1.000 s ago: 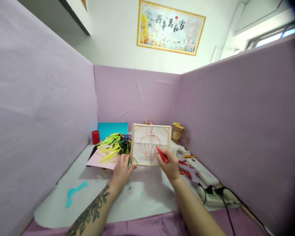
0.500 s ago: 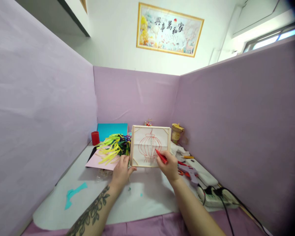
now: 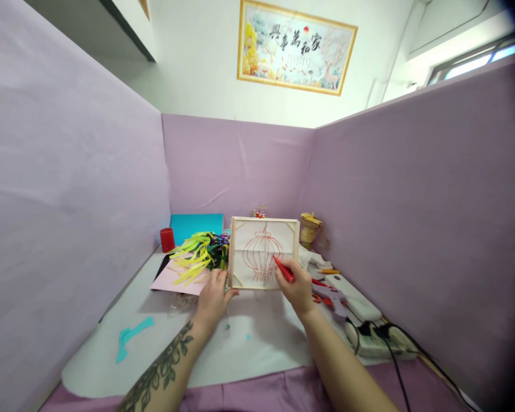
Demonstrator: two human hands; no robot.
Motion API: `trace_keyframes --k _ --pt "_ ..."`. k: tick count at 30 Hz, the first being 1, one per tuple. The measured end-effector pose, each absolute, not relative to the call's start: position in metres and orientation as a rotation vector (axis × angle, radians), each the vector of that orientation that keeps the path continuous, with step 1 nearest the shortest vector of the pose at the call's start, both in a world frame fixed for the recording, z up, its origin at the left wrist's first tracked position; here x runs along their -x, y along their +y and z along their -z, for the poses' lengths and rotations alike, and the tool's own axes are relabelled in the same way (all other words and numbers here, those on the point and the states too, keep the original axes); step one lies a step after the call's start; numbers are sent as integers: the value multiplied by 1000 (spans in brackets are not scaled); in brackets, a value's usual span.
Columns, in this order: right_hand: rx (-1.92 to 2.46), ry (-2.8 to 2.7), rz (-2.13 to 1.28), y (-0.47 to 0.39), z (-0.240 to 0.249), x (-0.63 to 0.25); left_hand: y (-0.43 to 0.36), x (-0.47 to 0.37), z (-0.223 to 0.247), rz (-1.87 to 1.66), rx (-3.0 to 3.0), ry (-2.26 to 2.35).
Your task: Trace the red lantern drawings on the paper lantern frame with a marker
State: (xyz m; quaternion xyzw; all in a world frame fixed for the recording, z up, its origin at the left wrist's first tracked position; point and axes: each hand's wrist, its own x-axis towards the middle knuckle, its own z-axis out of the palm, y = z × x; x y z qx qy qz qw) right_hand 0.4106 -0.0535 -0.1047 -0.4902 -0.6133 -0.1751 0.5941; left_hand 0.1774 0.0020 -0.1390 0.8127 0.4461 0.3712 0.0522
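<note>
A square wooden frame (image 3: 295, 234) with white paper or cloth in it stands tilted up before me. On its white face is a red line drawing of a lantern (image 3: 262, 252), with a hook line on top and a fringe below. My left hand (image 3: 213, 294) grips the frame's lower left corner between thumb and fingers. In my right hand (image 3: 298, 288) is a red marker pen (image 3: 284, 270), its tip at the right side of the lantern drawing. Whether the tip touches the surface I cannot tell.
Yellow-green ribbon strips (image 3: 195, 254) lie on pink paper (image 3: 178, 277) at left, near a red cup-like cylinder (image 3: 167, 240) and a blue sheet (image 3: 197, 229). At right are a glue gun (image 3: 335, 300), a power strip (image 3: 380, 340) with black cables and a yellow lidded cup (image 3: 309, 230).
The marker tip has shifted slightly up and right along the lantern drawing. The view has tilted down a little; my left hand keeps its hold on the frame.
</note>
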Motion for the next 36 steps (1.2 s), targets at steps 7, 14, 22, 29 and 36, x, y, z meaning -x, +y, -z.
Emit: trace_keyframes --k 7,14,22,29,36 --pt "1131 -1426 392 -54 104 -410 0 -177 138 -1131 -2483 1340" --pt "1128 -1443 312 -59 101 -409 0 -178 138 -1132 -2495 1348" --pt "960 -1575 133 -123 126 -379 -1 -177 137 -1170 -2512 1369" --pt "970 -1713 -92 -160 161 -373 -3 -177 133 -1145 -2492 1382" --pt "880 -1664 -132 -178 121 -363 -2 -178 135 -1169 -2474 1381"
